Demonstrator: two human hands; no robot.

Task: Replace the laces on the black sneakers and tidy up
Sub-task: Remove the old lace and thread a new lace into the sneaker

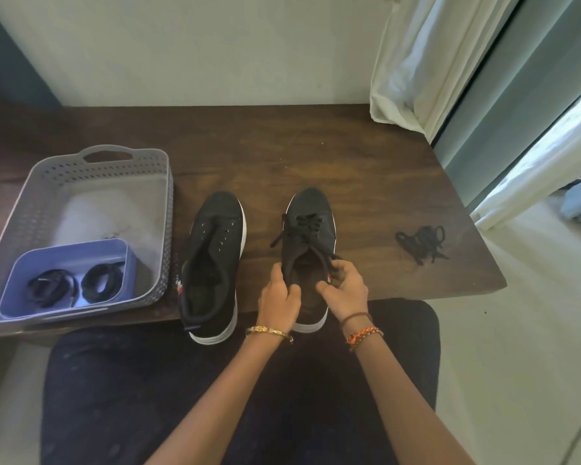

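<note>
Presently, right sneaker [311, 243] lay on bench [366, 156], toe pointing away; left hand [279, 300] gripped collar, right hand [341, 286] pinched lace [327, 260] at top eyelets; unlaced left sneaker [212, 260] beside

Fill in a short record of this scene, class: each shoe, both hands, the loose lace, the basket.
left shoe: no lace, eyelets bare
right shoe: laced, ends untied
left hand: grips right shoe's collar
right hand: pinches a lace end
loose lace: heaped on table, right of the shoes
basket: left of shoes, holds blue box
coiled laces: two, in blue box
</note>
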